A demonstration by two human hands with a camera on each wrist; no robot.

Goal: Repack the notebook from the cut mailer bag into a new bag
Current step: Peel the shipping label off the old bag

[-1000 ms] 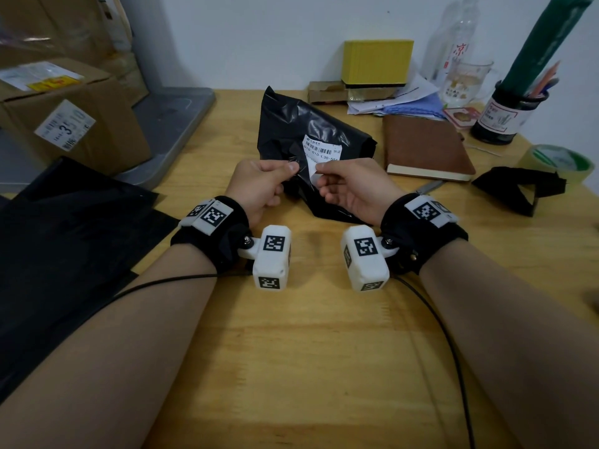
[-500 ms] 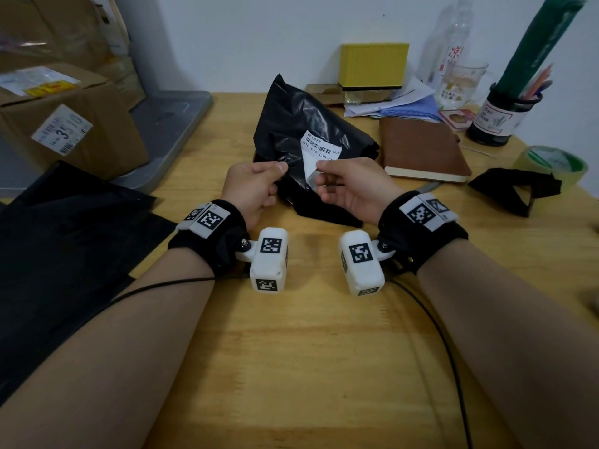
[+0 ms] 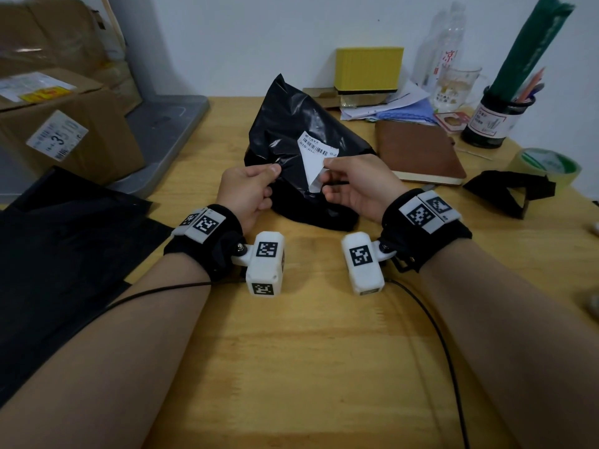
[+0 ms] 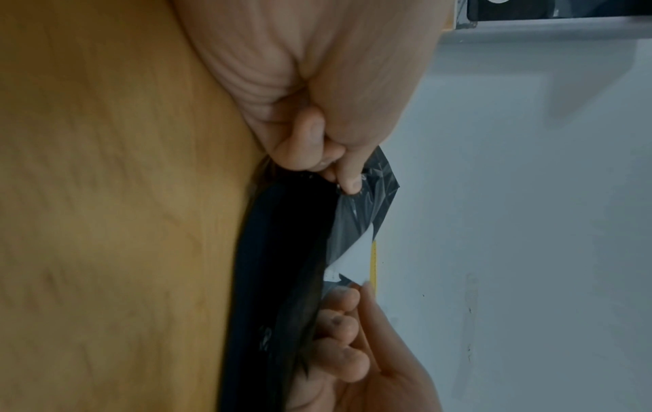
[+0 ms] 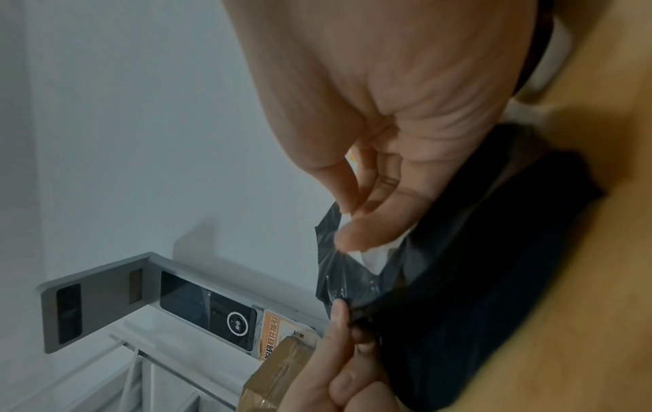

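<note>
A crumpled black mailer bag (image 3: 291, 124) stands on the wooden table (image 3: 291, 351) in the head view. My left hand (image 3: 249, 189) pinches a fold of the bag's plastic (image 4: 374, 200) between thumb and forefinger. My right hand (image 3: 353, 183) pinches the lower corner of the white barcode label (image 3: 316, 160), which is partly peeled off the bag (image 5: 458, 278) and curls away from it. The label's (image 5: 374, 259) top edge still sticks to the plastic. A brown notebook (image 3: 418, 150) lies flat to the right of the bag. Flat black bags (image 3: 64, 254) lie at the left.
Cardboard boxes (image 3: 58, 124) and a grey tray (image 3: 168, 131) stand at the left. At the back are a yellow box (image 3: 368, 69), papers, a glass mug (image 3: 453, 89) and a pen holder (image 3: 499, 121). A tape roll (image 3: 547, 165) and a black strip (image 3: 509, 189) lie at the right.
The right hand has peeled the label further off the bag, lifting its lower corner up and right. The left hand keeps its pinch on the plastic.
</note>
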